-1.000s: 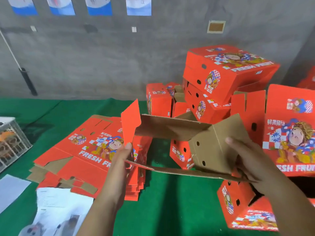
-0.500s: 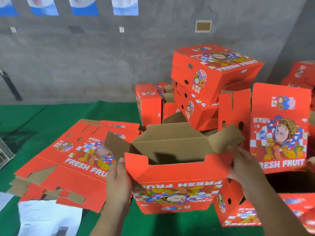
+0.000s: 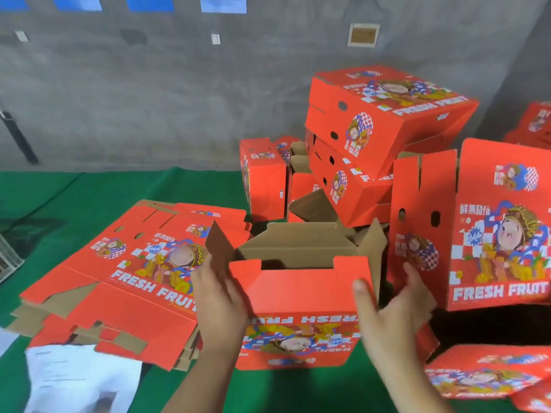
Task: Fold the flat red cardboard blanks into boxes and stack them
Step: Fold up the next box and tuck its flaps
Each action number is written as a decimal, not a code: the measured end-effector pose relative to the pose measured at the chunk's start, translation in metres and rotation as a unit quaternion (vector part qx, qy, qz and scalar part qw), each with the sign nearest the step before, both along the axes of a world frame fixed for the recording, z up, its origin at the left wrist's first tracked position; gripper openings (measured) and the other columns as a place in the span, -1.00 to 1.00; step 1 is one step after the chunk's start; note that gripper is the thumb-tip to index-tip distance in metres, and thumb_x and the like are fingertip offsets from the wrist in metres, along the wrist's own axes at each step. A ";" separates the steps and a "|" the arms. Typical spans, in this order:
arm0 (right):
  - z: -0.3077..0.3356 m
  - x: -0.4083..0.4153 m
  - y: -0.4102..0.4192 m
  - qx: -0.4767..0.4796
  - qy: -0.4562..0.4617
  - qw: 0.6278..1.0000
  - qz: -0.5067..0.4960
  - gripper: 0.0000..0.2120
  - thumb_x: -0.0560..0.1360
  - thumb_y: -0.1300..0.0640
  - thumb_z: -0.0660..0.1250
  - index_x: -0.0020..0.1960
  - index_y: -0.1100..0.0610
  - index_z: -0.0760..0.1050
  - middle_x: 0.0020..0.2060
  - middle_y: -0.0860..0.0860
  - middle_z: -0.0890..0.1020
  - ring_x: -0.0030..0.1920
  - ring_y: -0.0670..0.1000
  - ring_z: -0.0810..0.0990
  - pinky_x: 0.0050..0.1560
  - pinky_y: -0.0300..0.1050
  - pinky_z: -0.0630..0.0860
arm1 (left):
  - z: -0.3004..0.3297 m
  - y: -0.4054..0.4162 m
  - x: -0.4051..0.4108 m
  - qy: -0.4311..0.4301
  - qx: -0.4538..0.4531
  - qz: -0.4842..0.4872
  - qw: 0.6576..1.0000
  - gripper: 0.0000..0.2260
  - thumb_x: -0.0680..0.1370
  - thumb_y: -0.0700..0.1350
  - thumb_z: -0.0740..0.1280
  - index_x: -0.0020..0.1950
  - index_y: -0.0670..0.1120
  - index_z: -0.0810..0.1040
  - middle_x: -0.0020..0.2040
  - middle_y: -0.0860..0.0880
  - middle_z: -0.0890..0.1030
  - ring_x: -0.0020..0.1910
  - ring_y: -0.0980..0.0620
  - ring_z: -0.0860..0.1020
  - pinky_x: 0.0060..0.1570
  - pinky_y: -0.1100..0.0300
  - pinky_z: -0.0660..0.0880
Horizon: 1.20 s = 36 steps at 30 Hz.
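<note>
I see the half-folded box (image 3: 298, 296) upright on the green desk (image 3: 89, 198), flaps up. Left hand (image 3: 217, 299) grips its left edge; right hand (image 3: 393, 311) spread wide, thumb on its front. Flat blanks (image 3: 125, 281) lie just left.

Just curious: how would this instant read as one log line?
step: squaring half-formed box | left hand: grips left side | right hand: open at right side | top flaps: unfolded
</note>
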State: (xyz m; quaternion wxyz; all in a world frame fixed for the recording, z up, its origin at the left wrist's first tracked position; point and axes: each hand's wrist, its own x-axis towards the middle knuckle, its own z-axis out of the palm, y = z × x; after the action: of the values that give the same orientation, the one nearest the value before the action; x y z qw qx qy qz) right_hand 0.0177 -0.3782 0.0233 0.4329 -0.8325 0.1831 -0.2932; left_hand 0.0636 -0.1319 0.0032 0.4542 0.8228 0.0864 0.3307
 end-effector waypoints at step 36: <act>-0.012 0.028 0.021 -0.330 0.064 0.932 0.134 -0.36 0.57 -0.20 0.28 0.58 0.03 0.31 0.34 -0.05 0.61 0.38 0.05 0.50 0.38 0.05 0.33 | 0.031 0.007 0.061 0.273 0.179 -0.159 0.932 -0.45 0.68 0.09 0.13 0.67 0.24 0.09 0.19 -0.27 0.66 0.19 -0.32 0.59 0.18 -0.08 0.51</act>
State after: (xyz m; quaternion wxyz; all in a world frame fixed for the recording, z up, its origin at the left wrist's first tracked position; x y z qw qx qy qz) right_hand 0.0458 -0.3568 0.0113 0.1570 -0.9621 -0.0102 -0.2226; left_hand 0.1242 -0.1246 0.0345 0.3049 0.9519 0.0148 0.0269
